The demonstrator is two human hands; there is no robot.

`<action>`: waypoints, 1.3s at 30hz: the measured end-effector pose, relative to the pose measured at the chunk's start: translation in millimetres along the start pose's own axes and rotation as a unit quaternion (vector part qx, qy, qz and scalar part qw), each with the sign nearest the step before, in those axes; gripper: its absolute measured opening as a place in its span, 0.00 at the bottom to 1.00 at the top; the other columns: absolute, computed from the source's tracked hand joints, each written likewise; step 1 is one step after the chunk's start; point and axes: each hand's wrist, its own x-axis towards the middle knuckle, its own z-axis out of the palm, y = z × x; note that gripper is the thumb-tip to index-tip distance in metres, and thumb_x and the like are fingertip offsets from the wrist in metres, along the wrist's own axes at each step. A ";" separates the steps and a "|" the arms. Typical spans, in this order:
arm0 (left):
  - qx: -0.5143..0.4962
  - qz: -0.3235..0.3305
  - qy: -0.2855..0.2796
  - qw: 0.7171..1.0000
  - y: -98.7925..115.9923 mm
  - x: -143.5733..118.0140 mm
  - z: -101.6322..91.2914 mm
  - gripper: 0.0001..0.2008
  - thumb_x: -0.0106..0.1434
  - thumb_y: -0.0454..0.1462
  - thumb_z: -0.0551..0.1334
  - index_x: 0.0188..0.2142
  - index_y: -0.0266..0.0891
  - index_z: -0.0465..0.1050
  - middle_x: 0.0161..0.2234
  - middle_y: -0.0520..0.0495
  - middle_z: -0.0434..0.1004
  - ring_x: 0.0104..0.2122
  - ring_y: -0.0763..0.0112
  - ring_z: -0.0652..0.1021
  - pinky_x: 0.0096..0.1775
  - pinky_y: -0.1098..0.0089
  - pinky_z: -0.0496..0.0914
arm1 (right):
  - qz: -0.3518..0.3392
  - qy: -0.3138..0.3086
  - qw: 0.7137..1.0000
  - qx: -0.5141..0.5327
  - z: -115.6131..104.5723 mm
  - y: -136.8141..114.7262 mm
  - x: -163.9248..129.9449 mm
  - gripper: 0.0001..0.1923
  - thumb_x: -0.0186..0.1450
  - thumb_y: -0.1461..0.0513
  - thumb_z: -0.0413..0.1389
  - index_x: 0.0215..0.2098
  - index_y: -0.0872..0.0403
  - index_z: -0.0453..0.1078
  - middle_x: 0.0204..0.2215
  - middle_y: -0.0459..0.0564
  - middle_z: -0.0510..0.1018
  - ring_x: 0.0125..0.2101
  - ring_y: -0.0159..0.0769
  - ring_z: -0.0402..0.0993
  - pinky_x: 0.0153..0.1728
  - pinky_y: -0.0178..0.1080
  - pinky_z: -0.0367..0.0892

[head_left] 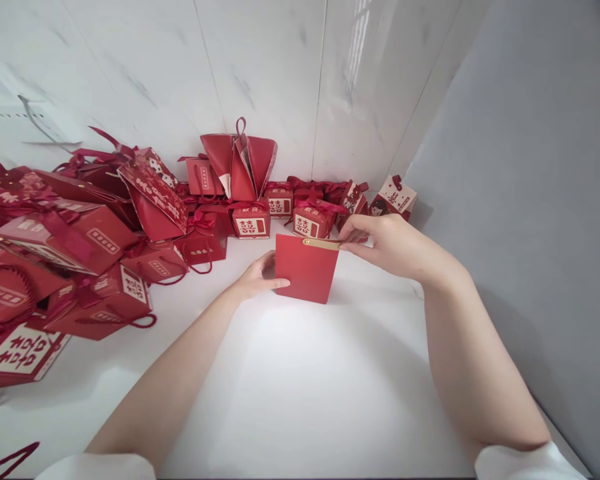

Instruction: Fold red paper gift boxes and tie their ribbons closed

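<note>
A plain red gift box (305, 273) stands upright on the white table, its flat side towards me. Along its top edge runs a gold strap (320, 244) with a small round rivet at the left end. My left hand (260, 275) grips the box by its left edge, thumb on the front face and fingers behind. At the top right corner, my right hand (380, 240) pinches the strap's right end between thumb and fingers. The back of the box and anything inside it are hidden.
Red gift boxes (100, 300) with ribbons and cord handles are heaped on the left. Several small boxes (251, 223) line the back, below a tall petal-shaped box (250, 163). A marble-patterned wall (270, 67) rises behind; a grey wall (540, 200) bounds the right.
</note>
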 end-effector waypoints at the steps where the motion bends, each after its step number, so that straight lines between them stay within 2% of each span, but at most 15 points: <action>1: 0.001 0.000 0.002 1.000 -0.2 0.0 0.0 0.34 0.49 0.43 0.73 0.55 0.40 0.68 0.57 0.38 0.72 0.57 0.49 0.72 0.59 0.51 0.67 | 0.004 -0.004 1.000 0.005 1.3 1.4 0.4 0.04 0.65 0.59 0.56 0.38 0.47 0.72 0.34 0.44 0.81 0.34 0.40 0.79 0.32 0.41 0.72; 8: 0.008 0.001 0.006 1.000 -3.3 0.4 -0.2 0.35 0.49 0.44 0.73 0.55 0.40 0.68 0.57 0.38 0.72 0.57 0.49 0.72 0.58 0.50 0.68 | 0.009 -0.020 0.999 0.028 7.4 2.6 3.0 0.03 0.64 0.62 0.56 0.37 0.49 0.70 0.35 0.46 0.81 0.36 0.41 0.79 0.35 0.41 0.73; 21: -0.001 0.007 -0.006 1.000 -7.0 1.4 -1.3 0.32 0.50 0.43 0.73 0.53 0.40 0.68 0.57 0.39 0.72 0.57 0.51 0.73 0.59 0.52 0.67 | 0.037 -0.043 0.996 0.075 9.0 2.1 4.4 0.01 0.64 0.60 0.55 0.35 0.48 0.67 0.33 0.45 0.81 0.35 0.40 0.79 0.34 0.41 0.73; 25: 0.003 0.005 -0.007 1.000 -7.4 1.4 -1.6 0.33 0.50 0.44 0.73 0.54 0.40 0.67 0.57 0.38 0.71 0.57 0.51 0.73 0.58 0.51 0.67 | 0.042 -0.047 0.996 0.066 10.6 -0.8 4.7 0.04 0.66 0.58 0.55 0.39 0.47 0.69 0.35 0.45 0.81 0.36 0.40 0.79 0.34 0.40 0.72; 31: -0.003 0.002 -0.010 1.000 -7.0 1.2 -1.9 0.34 0.50 0.43 0.73 0.54 0.39 0.66 0.58 0.38 0.71 0.57 0.51 0.72 0.59 0.51 0.65 | 0.043 -0.058 0.996 0.047 13.3 -2.9 6.5 0.08 0.68 0.56 0.53 0.38 0.48 0.73 0.33 0.45 0.82 0.33 0.38 0.78 0.33 0.39 0.70; 34: -0.001 -0.007 -0.010 1.000 -6.2 0.8 -1.8 0.35 0.50 0.44 0.73 0.56 0.39 0.66 0.58 0.38 0.70 0.58 0.50 0.71 0.59 0.51 0.65 | 0.011 -0.031 0.998 0.052 15.2 -7.8 6.9 0.09 0.69 0.56 0.53 0.42 0.48 0.74 0.38 0.47 0.82 0.36 0.38 0.78 0.35 0.39 0.70; 37: -0.003 -0.005 -0.010 1.000 -6.7 1.1 -1.8 0.36 0.50 0.44 0.73 0.56 0.39 0.66 0.58 0.38 0.70 0.58 0.49 0.71 0.59 0.52 0.65 | -0.042 0.029 0.997 0.053 22.9 -15.8 8.7 0.11 0.70 0.58 0.52 0.47 0.49 0.73 0.44 0.49 0.80 0.42 0.40 0.77 0.39 0.40 0.70; 39: -0.005 -0.002 -0.014 1.000 -7.5 1.6 -1.8 0.36 0.50 0.45 0.73 0.57 0.39 0.65 0.59 0.38 0.70 0.59 0.48 0.70 0.60 0.51 0.64 | -0.062 0.065 0.995 0.046 31.9 -20.5 11.2 0.11 0.70 0.60 0.52 0.47 0.51 0.73 0.45 0.51 0.79 0.43 0.41 0.76 0.39 0.40 0.70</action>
